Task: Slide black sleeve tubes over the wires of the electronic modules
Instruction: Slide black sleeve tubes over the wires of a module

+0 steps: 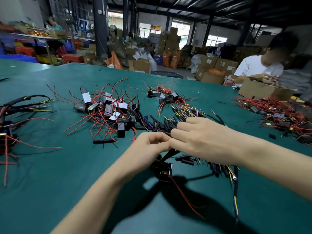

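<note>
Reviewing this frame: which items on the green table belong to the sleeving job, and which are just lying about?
Job: left hand and right hand pinching a black tube; module hanging below; loose tubes; module pile.

Lying about: cardboard box; sleeved harnesses at left edge.

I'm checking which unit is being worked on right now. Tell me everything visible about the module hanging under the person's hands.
The module is a small black boxy block with a pale edge showing on its right side. It hangs just below the left hand and right hand, which meet pinched together above it, casting a shadow on the green table. A thin red wire trails from it toward the camera. Black leads run up into the fingers; whether a sleeve is on is hidden.
</note>
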`<state>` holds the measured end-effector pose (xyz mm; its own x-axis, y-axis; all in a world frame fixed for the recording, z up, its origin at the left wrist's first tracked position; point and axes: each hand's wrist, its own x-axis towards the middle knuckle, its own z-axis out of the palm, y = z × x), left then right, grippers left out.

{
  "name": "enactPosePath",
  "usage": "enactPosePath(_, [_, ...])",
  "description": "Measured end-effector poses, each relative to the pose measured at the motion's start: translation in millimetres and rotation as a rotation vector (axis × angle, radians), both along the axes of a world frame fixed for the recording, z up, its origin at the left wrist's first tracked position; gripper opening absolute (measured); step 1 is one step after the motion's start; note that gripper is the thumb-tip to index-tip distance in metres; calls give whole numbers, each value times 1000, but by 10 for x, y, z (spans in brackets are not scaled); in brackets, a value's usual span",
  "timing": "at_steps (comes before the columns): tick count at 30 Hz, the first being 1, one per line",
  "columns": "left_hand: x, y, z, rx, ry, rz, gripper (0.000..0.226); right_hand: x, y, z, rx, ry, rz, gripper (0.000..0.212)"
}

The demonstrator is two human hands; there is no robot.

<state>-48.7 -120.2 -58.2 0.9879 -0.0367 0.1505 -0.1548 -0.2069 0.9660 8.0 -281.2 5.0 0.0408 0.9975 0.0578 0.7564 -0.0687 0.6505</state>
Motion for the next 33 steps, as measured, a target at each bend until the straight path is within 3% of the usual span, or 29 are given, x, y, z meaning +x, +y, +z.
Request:
enactPosePath(3, [8, 67, -24, -114, 87, -49, 11, 24, 15, -45, 109, 116, -44, 11])
enactPosePath(8, [20, 37, -63, -102, 16, 58, 11, 111, -63, -81, 454, 937, -336, 7])
enactPosePath(11, [-1, -19, -64, 12, -102, 123, 8, 138, -96, -118, 542, 1163, -426, 12])
enactPosePath(13, [-24, -61, -75, 239, -273, 245, 11, 140, -101, -140, 555, 1259, -475, 14])
enactPosePath(17, [-99, -112, 4, 721, -582, 414, 15, 116, -98, -140, 575, 1386, -538, 15])
enactPosePath(23, [-158, -183, 80, 1037, -589, 497, 20, 85, -71, -116, 607, 1529, -589, 14])
enactPosePath(29, [-176, -234, 96, 1120, -498, 511, 15, 84, -45, -98, 555, 1375, -558, 15])
enactPosePath(33, [-171, -201, 100, 1050, -426, 458, 18, 67, -28, -86, 557, 1256, -467, 14])
